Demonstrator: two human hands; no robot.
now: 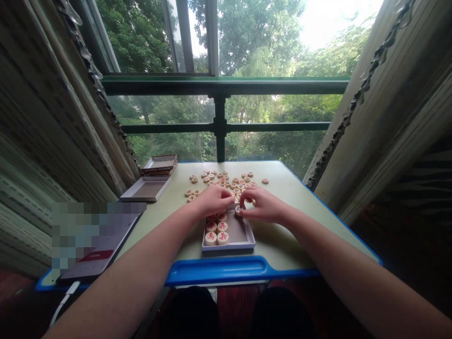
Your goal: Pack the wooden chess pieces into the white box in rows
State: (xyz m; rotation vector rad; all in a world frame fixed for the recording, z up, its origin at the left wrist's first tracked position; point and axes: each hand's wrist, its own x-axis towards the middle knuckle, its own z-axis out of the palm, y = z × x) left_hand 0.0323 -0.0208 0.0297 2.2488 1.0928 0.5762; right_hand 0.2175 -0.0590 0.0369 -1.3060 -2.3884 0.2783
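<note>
A shallow grey box tray (243, 244) lies near the table's front edge, with several round wooden chess pieces (216, 232) marked in red lined up in its left part. My right hand (263, 205) pinches one round piece (239, 210) with a dark mark at the tray's far edge. My left hand (212, 200) is curled over the tray's far left corner, its fingers closed on something I cannot make out. Many loose pieces (226, 180) lie scattered on the table just beyond both hands.
A pale green table (303, 212) with a blue rim and a front groove (219, 269) stands against a window. An open box lid (145, 189) and a stacked box (159, 165) sit at the back left. A phone with a cable (99, 245) lies at the front left.
</note>
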